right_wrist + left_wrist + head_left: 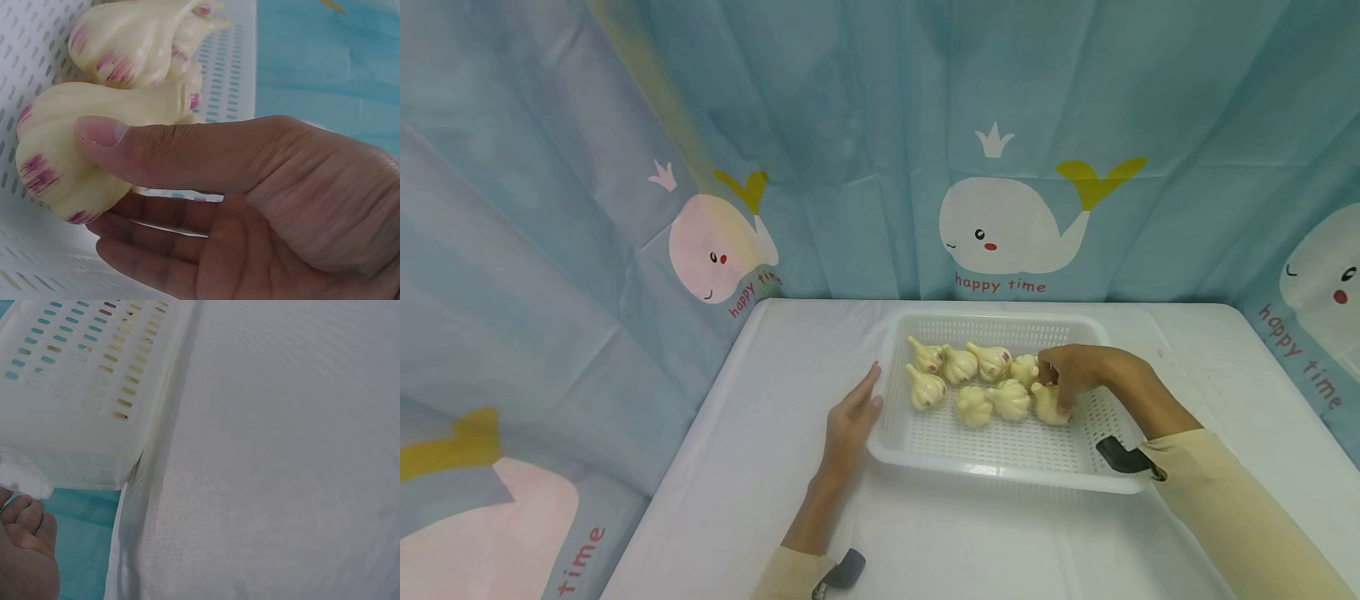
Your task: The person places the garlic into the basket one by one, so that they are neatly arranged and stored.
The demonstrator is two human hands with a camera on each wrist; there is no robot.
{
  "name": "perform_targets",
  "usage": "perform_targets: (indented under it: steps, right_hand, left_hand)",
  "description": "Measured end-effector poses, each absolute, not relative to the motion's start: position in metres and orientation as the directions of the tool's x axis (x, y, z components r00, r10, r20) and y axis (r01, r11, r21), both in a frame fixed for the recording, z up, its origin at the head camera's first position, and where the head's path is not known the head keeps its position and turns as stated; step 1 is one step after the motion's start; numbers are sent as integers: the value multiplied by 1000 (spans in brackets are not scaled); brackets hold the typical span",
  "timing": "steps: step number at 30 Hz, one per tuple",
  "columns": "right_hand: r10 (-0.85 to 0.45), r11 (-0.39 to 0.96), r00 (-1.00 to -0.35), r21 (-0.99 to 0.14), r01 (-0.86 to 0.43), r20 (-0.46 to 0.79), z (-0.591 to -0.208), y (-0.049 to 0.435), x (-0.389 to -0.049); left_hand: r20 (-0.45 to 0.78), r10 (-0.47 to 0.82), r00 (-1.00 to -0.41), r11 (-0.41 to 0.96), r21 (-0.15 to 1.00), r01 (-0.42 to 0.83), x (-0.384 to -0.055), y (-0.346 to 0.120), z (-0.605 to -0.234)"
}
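A white plastic basket [992,473] with slotted walls stands on the table and holds several garlic bulbs [973,407], cream with pink-purple streaks. Over its right side, my right hand [1088,371] pinches one garlic bulb [50,159] between thumb and fingers; in the right wrist view the thumb [156,150] lies across its side. Another bulb [119,47] sits right against it. My left hand [848,421] rests at the basket's left wall with fingers extended. In the left wrist view only part of this hand [30,559] shows, below the basket's corner [69,434].
The basket stands on a white-covered table [760,417]. Behind and to the sides hangs a blue curtain [865,167] printed with whales. A dark wrist strap [1122,456] on the right arm overlaps the basket's front right corner in the head view.
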State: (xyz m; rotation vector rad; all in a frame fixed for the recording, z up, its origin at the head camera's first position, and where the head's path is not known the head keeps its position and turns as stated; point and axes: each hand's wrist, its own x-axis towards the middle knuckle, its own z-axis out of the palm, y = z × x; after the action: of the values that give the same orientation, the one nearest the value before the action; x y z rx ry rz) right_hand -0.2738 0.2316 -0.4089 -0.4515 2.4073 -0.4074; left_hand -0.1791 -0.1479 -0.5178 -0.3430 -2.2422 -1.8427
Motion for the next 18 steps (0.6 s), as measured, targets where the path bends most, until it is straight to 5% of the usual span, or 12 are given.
perform_targets:
  steps: [18]
  right_hand:
    - [-502,812,-753,-531,-242,-426,-392,244,-268]
  left_hand:
    - [305,38,-951,177,935,307,-179,-148,-517]
